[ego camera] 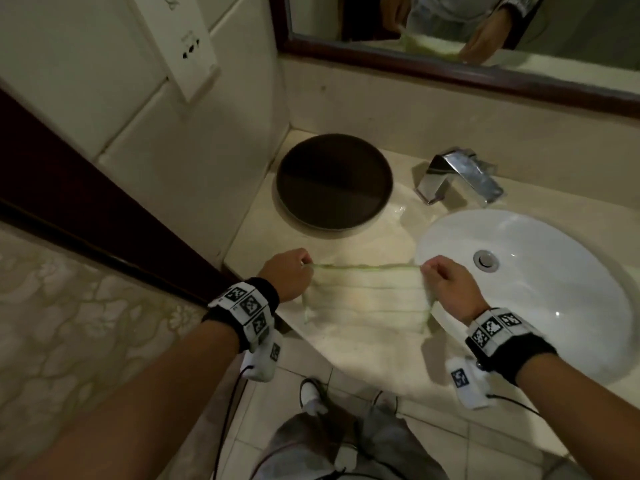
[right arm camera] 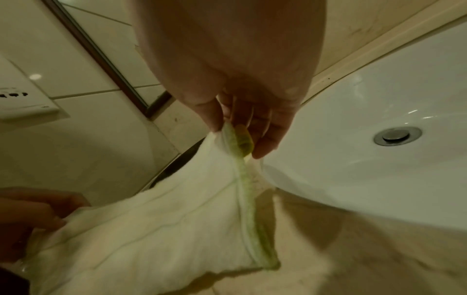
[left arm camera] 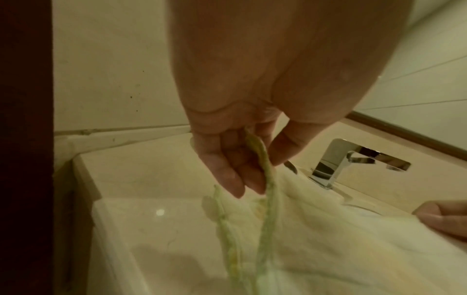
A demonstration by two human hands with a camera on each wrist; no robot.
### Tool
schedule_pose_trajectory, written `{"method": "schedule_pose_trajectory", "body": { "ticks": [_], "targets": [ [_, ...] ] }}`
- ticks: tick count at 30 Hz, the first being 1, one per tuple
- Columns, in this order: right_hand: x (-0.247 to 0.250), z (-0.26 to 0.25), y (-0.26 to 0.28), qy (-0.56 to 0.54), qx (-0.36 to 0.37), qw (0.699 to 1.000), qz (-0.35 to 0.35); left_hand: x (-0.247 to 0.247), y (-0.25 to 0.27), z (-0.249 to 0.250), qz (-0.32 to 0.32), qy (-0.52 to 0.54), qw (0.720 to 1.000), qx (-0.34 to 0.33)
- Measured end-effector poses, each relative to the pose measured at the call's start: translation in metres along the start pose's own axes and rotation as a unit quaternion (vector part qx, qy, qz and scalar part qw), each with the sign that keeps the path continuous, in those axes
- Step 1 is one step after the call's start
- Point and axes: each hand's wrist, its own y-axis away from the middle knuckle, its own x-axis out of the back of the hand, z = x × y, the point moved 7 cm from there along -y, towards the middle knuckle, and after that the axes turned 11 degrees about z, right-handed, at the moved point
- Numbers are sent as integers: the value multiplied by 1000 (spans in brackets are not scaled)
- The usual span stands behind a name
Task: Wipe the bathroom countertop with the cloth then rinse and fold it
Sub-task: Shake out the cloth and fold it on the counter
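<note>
A pale cloth (ego camera: 367, 299) with green edging hangs stretched between my two hands above the beige countertop (ego camera: 363, 355), just left of the sink. My left hand (ego camera: 289, 271) pinches its upper left corner between thumb and fingers; the green hem (left arm camera: 260, 151) runs out from that pinch. My right hand (ego camera: 441, 277) pinches the upper right corner, and the wrist view shows the cloth (right arm camera: 177, 219) draping down from the fingers (right arm camera: 267, 137). The cloth (left arm camera: 328, 239) looks doubled over, with its lower edge near the counter.
A white oval sink (ego camera: 540, 278) with a metal drain (ego camera: 486, 260) lies to the right. A chrome faucet (ego camera: 457, 178) stands behind it. A dark round tray (ego camera: 334, 181) sits at the back left. A mirror (ego camera: 485, 36) hangs above; a dark door frame (ego camera: 86, 188) is left.
</note>
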Motion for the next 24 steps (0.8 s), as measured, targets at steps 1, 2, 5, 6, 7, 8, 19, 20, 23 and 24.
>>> {"method": "schedule_pose_trajectory", "body": {
  "ticks": [1,2,5,6,7,8,19,20,23,24],
  "targets": [
    [-1,-3,-6,-9,2,1000,5,2,-6,-1,3,-8,1000,7],
    [-3,-5,-10,-8,1,1000,5,5,-11,-3,3,-20,1000,17],
    [-21,-5,-14,21,1,1000,-14,6,-25,-15,6,-23,997,74],
    [-28,-4,-13,36,-6,999,-19,4,-27,-20,6,6,995,100],
    [-34,0,-11,47,-18,998,-24,-1,-27,-25,-1,49,990,131],
    [-39,2,-9,53,-38,997,-31,-8,-24,-28,-13,96,983,158],
    [-40,-13,4,179,19,984,-20,-27,-6,-44,1,198,951,238],
    [-37,-22,10,207,62,976,3,-28,-3,-44,1,203,947,249],
    [-43,-42,37,267,210,940,30,-41,13,-45,-39,185,945,266],
    [-48,-42,45,289,237,927,13,-45,18,-46,-55,163,948,266]
  ]
}}
